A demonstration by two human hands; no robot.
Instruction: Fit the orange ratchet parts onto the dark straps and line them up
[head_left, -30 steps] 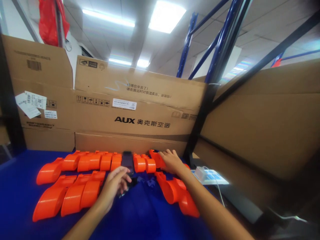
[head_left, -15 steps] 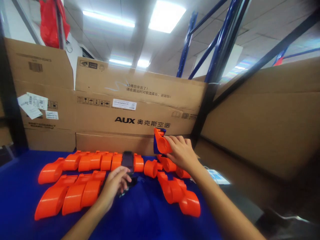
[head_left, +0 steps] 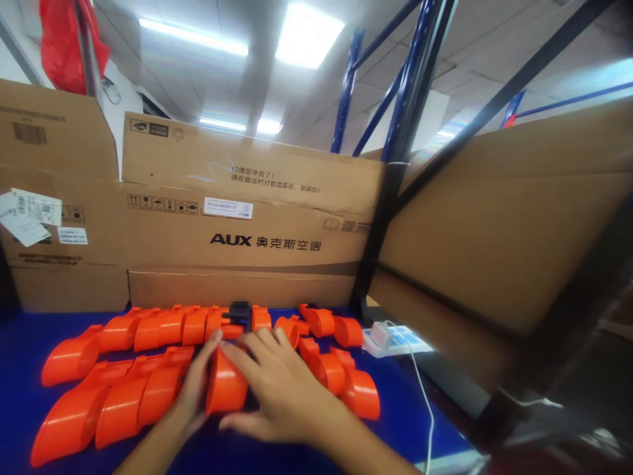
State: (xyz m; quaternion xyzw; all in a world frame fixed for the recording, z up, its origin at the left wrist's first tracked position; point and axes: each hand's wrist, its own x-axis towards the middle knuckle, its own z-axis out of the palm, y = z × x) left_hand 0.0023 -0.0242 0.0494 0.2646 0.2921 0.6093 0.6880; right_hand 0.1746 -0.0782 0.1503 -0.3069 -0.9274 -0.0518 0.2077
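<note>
Both hands cup one orange plastic shell above the blue surface: left hand curled behind, right hand spread over it. Steady, even grip suits seating.

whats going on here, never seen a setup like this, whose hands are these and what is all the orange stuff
This is one picture from a camera worn on a person's head, looking forward and down, so the two bare arms reaching in from below are that person's own. The left hand and right hand together grip one orange moulded plastic shell piece. More such orange pieces lie in rows on the blue cloth-covered table. A small black device sits among them, and a white power strip lies to the right. Brown cardboard boxes stand behind.
</note>
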